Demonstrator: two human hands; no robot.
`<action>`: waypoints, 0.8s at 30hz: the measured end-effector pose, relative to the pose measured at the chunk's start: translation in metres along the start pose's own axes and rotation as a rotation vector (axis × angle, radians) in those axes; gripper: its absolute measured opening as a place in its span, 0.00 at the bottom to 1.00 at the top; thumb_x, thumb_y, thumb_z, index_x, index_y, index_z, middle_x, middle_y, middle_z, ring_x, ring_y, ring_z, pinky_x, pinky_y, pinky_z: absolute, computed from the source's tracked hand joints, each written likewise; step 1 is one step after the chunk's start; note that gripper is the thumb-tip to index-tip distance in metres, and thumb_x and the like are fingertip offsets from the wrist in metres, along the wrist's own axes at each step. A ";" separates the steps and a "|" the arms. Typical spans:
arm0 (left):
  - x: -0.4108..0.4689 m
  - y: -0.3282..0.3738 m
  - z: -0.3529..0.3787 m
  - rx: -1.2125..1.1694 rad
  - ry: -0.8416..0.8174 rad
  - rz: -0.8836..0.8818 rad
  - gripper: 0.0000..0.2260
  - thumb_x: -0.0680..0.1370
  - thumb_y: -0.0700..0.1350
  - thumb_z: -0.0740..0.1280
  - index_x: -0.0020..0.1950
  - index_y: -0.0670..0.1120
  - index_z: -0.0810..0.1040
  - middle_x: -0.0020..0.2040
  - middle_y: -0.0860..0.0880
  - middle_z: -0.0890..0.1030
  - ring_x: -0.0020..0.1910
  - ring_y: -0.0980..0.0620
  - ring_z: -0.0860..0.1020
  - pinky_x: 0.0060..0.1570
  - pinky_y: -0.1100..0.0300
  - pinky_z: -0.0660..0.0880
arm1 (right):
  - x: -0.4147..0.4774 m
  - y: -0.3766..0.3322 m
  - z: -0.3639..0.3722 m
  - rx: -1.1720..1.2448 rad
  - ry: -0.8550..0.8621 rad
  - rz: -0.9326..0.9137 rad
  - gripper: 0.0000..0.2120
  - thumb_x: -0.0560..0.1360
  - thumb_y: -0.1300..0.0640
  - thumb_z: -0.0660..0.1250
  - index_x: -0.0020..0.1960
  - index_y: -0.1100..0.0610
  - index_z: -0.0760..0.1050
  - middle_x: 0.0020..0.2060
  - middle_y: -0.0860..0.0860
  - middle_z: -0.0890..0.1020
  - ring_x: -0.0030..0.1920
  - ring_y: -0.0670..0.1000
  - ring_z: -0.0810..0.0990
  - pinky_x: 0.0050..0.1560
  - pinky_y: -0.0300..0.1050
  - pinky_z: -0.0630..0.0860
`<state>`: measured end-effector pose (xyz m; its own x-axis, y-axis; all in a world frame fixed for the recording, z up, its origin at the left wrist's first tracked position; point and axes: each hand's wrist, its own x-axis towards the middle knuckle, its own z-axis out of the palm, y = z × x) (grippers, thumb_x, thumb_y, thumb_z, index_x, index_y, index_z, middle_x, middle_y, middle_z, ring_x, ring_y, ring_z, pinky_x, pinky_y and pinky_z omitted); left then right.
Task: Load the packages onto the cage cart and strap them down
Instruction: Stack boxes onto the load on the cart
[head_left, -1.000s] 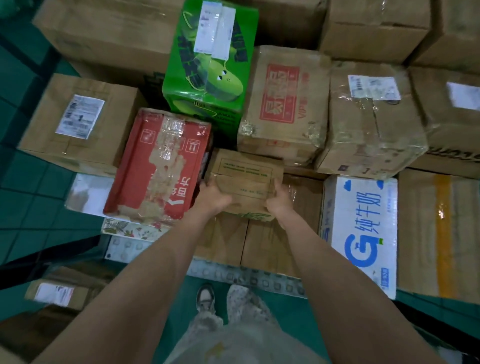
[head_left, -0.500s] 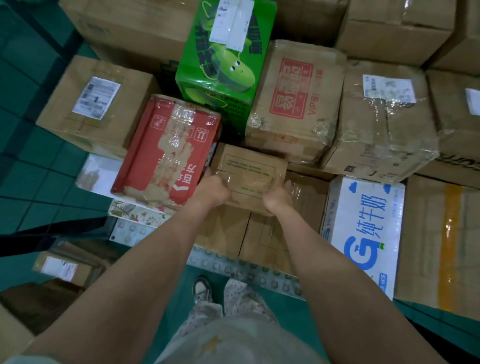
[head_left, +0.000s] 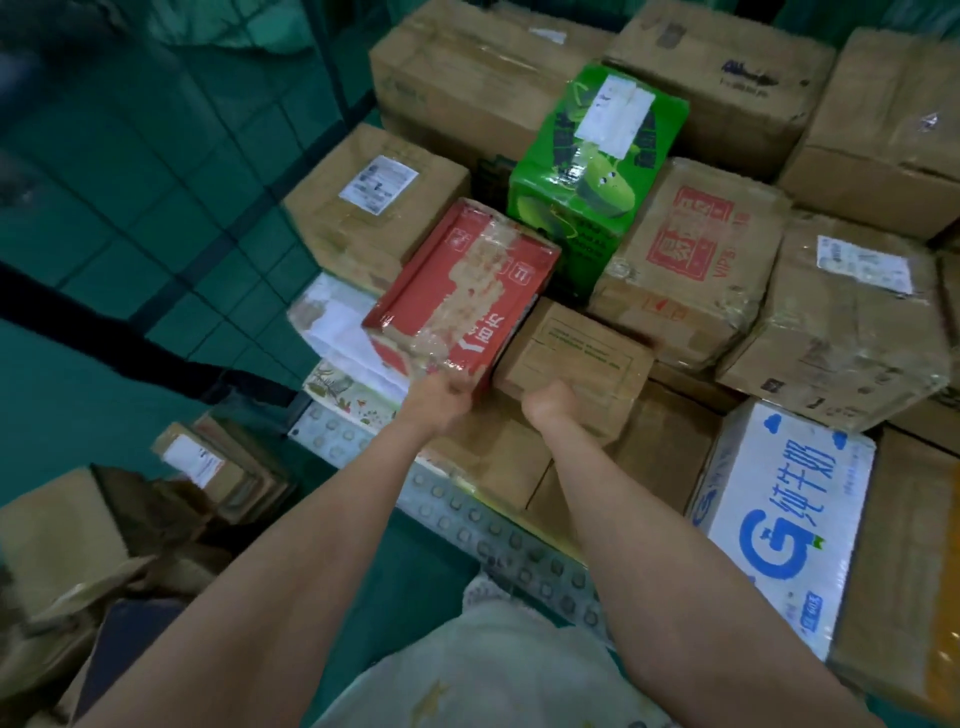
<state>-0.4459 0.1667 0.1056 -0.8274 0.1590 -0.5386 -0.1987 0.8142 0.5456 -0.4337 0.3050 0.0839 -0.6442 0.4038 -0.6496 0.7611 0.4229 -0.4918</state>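
So the left hand (head_left: 441, 397) has hopped off the small brown box (head_left: 576, 353) and now grips the near bottom corner of the red box (head_left: 462, 291) next door, fingers curled round the edge. The right hand (head_left: 550, 408) hasn't moved, clamped on the near edge of the small brown box (its fingers are mostly hidden, so I'm judging by the curl). The hands are close but apart, one box each.

The small box sits in the gap between the red box and the taped carton with the red print (head_left: 691, 260), on top of the lower layer. It looks placed, so my guess is the left hand is nudging the red one to tidy the row.

Further out are the green box (head_left: 592, 171), the blue-and-white milk carton (head_left: 779, 519) and the cart's studded edge (head_left: 467, 514). More packages wait on the floor (head_left: 202, 462), so there's loading left and no strapping yet
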 end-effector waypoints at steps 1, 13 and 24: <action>-0.009 -0.007 -0.004 -0.014 0.022 -0.011 0.14 0.78 0.39 0.60 0.60 0.45 0.80 0.61 0.48 0.79 0.61 0.47 0.75 0.58 0.61 0.69 | -0.006 -0.003 0.005 -0.007 -0.012 0.005 0.23 0.78 0.60 0.59 0.72 0.60 0.64 0.70 0.58 0.68 0.69 0.57 0.66 0.69 0.47 0.65; -0.119 -0.129 -0.032 -0.161 0.156 -0.162 0.15 0.79 0.40 0.57 0.62 0.45 0.79 0.66 0.46 0.76 0.63 0.47 0.74 0.61 0.59 0.69 | -0.119 -0.013 0.085 -0.192 -0.170 -0.239 0.16 0.78 0.63 0.55 0.64 0.60 0.73 0.58 0.56 0.78 0.58 0.57 0.76 0.49 0.41 0.69; -0.217 -0.241 -0.041 -0.297 0.278 -0.286 0.13 0.80 0.41 0.57 0.59 0.44 0.80 0.63 0.48 0.77 0.65 0.48 0.72 0.65 0.61 0.66 | -0.210 -0.022 0.179 -0.577 -0.304 -0.446 0.18 0.80 0.61 0.54 0.68 0.65 0.68 0.65 0.60 0.72 0.63 0.58 0.73 0.53 0.42 0.70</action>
<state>-0.2399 -0.0870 0.1166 -0.8186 -0.2355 -0.5238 -0.5459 0.6026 0.5821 -0.3015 0.0653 0.1276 -0.7668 -0.1075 -0.6328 0.2220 0.8806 -0.4186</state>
